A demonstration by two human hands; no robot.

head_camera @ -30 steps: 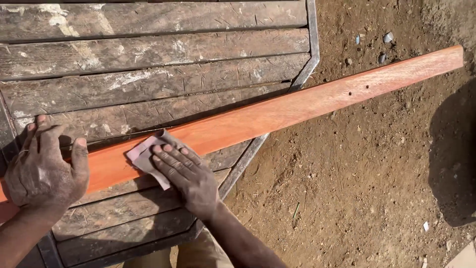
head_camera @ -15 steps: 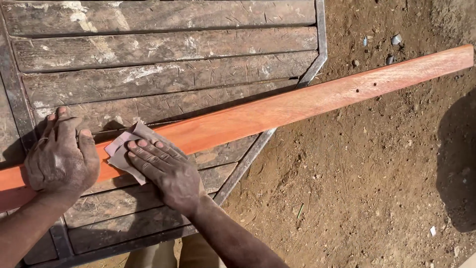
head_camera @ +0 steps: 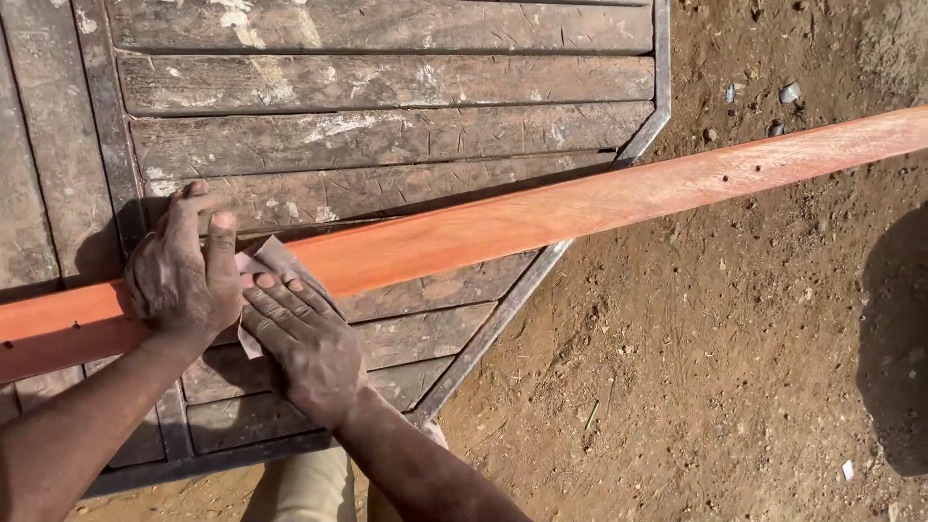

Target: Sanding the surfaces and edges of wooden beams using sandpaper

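Observation:
A long reddish-orange wooden plank [head_camera: 580, 205] lies slantwise across a worn wooden slatted table [head_camera: 387, 135], its right end reaching out over the dirt. My left hand [head_camera: 184, 271] presses flat on the plank near its left end. Close beside it, my right hand [head_camera: 304, 343] presses a small pale piece of sandpaper [head_camera: 266, 261] against the plank. The two hands almost touch. Most of the sandpaper is hidden under my fingers.
The table has a dark metal frame [head_camera: 512, 309] with an angled corner. Bare brown dirt ground [head_camera: 725, 367] with small stones fills the right side. A dark shadow [head_camera: 899, 338] falls at the far right. My trouser leg [head_camera: 300, 488] shows below the table edge.
My right hand with the sandpaper has slid left along the plank, ending next to my left hand. The view has shifted so the plank sits further right.

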